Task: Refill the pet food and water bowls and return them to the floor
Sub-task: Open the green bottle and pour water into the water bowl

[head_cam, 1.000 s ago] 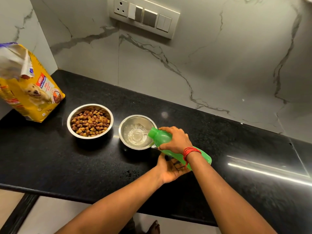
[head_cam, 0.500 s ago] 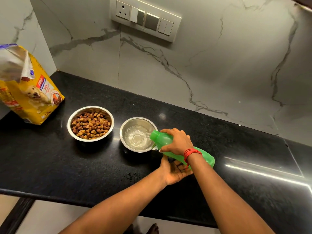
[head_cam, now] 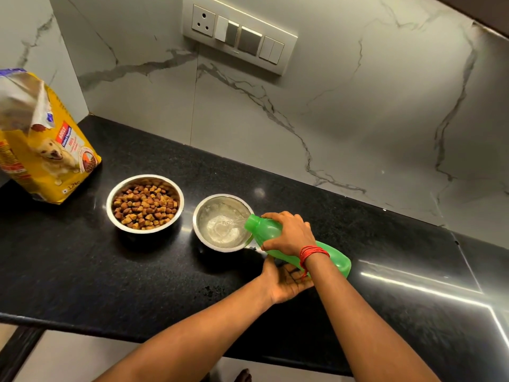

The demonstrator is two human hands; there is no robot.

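Note:
Two steel bowls stand on the black counter [head_cam: 82, 266]. The left food bowl [head_cam: 110, 201] is full of brown kibble. The right water bowl [head_cam: 197, 226] holds some water. My right hand [head_cam: 289, 232] grips a green bottle [head_cam: 268, 230] from above, tilted on its side with its mouth over the bowl's right rim, and water streams into the bowl. My left hand [head_cam: 283, 283] lies palm up just under the bottle's middle. Its fingers are partly hidden by my right wrist, and a dark patch sits in the palm.
A yellow dog-food bag [head_cam: 46, 150] stands open at the counter's far left corner. A switch and socket panel [head_cam: 239, 37] sits on the marble wall behind. The counter's front edge runs below my forearms, with pale floor and a bare foot [head_cam: 243, 376] beneath.
The bottle stays tilted over the bowl and water keeps flowing. Both hands hold their places; only the camera view shifts slightly.

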